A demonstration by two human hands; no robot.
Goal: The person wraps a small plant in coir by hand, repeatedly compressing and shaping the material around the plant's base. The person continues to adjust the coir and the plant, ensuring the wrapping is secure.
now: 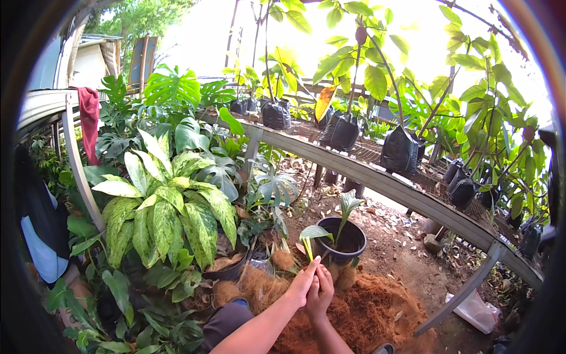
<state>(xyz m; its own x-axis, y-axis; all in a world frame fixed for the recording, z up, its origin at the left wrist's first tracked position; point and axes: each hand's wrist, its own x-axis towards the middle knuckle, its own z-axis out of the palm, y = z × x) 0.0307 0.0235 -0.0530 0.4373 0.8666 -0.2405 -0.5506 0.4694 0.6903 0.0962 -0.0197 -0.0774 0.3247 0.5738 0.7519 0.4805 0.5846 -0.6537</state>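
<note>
My left hand [302, 284] and my right hand [320, 292] are pressed together in front of me, low in the middle of the head view. Their closed fingers are around the base of a leafy shoot [309, 250], with a yellow-green stalk pointing up. The lower end of the shoot is hidden inside my hands. Just beyond my fingertips stands a round black plant pot [354, 238] with a young broad-leaved plant [346, 214] in it. Under my hands spreads a heap of reddish-brown loose coir [377, 307].
Fibrous coconut husk [262, 287] lies beside my left forearm. A large variegated plant [171, 200] crowds the left. A metal-framed bench [377, 170] crosses behind, bearing black-bagged saplings [401, 150]. A white plastic bag [475, 312] lies on the soil at right.
</note>
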